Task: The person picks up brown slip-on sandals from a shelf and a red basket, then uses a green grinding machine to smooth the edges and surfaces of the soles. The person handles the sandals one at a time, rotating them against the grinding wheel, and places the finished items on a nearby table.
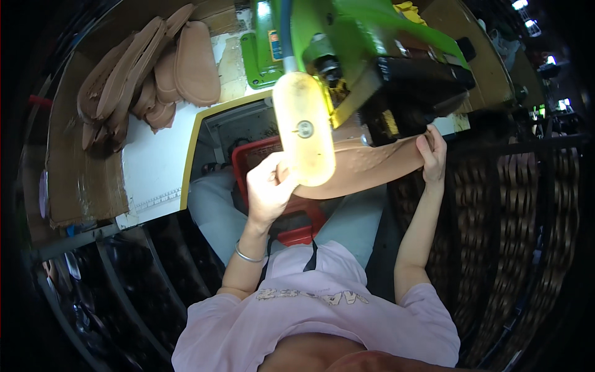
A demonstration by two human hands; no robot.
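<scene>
Hands grip the brown sole (365,170): left hand (268,189) clutching its left end, right hand (432,155) pinching the right.

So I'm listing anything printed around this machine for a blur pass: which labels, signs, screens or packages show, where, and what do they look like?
Label plate: on the green machine's column, top centre; small upright rectangle, orange and blue.
Ruler strip: along the white table's front edge, left of the left hand; thin printed scale marks.
Shirt print: across the pink shirt's chest, bottom centre; pale lettering.
No screens or packages can be made out.
</scene>
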